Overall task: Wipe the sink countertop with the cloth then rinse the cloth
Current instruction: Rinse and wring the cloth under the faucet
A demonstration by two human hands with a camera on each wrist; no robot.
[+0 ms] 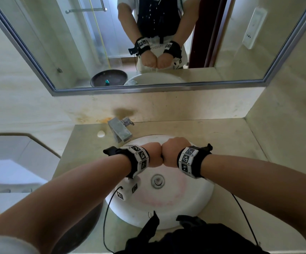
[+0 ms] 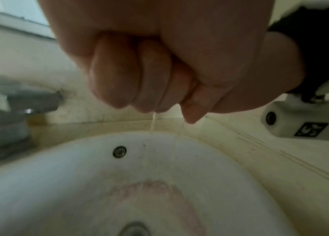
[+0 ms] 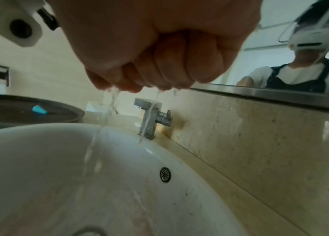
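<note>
Both hands are balled into tight fists, knuckle to knuckle, above the white sink bowl (image 1: 203,198). My left hand (image 1: 153,154) (image 2: 139,76) squeezes, and a thin trickle of water (image 2: 153,123) falls from it. From my right hand (image 1: 173,150) (image 3: 159,63) fuller streams of water (image 3: 108,111) run into the bowl. The cloth is hidden inside the fists and shows in no view. The beige stone countertop (image 1: 231,140) surrounds the bowl.
A square metal faucet (image 1: 120,130) (image 3: 149,118) stands behind the bowl at the left, with no water running from it. A white oval piece (image 1: 101,133) lies beside it. A dark round tray (image 3: 28,110) holding a small blue object (image 3: 39,109) sits left of the sink. The mirror (image 1: 148,43) hangs behind.
</note>
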